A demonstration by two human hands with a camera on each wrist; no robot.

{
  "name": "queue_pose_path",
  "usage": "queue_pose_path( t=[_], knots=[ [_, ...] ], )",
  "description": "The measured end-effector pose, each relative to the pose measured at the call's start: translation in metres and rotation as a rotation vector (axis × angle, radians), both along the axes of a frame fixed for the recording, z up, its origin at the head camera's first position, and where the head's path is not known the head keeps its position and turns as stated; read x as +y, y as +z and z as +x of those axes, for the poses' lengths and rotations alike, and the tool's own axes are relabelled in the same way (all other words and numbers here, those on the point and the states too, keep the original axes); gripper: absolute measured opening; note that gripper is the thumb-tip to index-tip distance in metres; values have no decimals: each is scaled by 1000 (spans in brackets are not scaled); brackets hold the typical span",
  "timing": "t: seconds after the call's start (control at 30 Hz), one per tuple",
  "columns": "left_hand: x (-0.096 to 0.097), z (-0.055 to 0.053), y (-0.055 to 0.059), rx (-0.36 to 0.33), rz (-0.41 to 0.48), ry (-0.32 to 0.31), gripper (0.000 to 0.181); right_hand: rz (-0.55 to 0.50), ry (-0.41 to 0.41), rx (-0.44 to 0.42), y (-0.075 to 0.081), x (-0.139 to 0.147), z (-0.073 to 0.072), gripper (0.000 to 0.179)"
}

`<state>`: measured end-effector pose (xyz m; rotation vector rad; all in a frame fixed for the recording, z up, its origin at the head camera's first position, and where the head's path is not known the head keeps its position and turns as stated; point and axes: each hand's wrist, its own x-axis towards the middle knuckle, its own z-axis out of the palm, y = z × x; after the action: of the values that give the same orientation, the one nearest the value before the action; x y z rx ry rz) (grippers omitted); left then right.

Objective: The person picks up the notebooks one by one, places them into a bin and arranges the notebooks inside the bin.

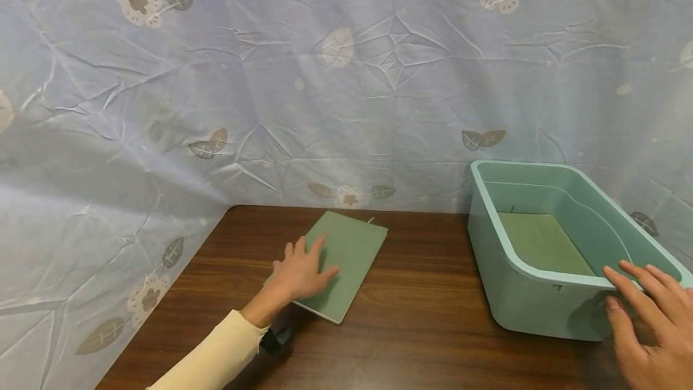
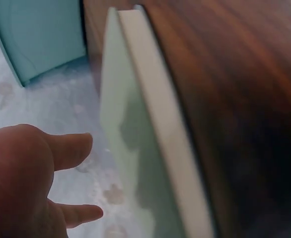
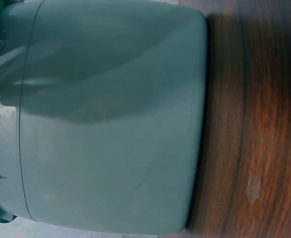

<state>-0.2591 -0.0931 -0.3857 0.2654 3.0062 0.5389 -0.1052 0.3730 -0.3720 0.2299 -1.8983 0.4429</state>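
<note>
On the brown table lies a closed green notebook (image 1: 352, 257) with a small ribbon end at its far edge. Over its left part is my left hand (image 1: 299, 275), fingers spread, holding nothing. In the left wrist view, the thumb and a finger stand apart from the notebook (image 2: 130, 129), whose pale page edges show. My right hand (image 1: 657, 324) is at the near right rim of a light green plastic bin (image 1: 541, 309). Its fairly straight fingers reach over the rim, with the thumb outside. The right wrist view shows mostly the bin's outer wall (image 3: 110, 148).
Inside the bin lies a flat green notebook-like item (image 1: 544, 242). A pale floral cloth (image 1: 346, 95) hangs behind and to the left of the wooden table (image 1: 422, 318). Beneath the left wrist is a black object (image 1: 276, 340).
</note>
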Motion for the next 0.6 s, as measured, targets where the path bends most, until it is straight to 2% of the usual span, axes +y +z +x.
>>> queue_pose_path(
  t=[0.2,0.3,0.53,0.6],
  knots=[
    [-9,-3,-14,-47,-13,23,80,-1,-2,-28,-3,3,1,43],
    [-12,-4,-14,-59,-7,37,84,3,6,-4,-3,2,0,42],
    [-14,-9,-14,-63,-24,41,88,67,93,124,-1,1,-6,40],
    [-14,-11,-12,-69,-29,40,89,69,99,115,0,0,-5,41]
  ],
)
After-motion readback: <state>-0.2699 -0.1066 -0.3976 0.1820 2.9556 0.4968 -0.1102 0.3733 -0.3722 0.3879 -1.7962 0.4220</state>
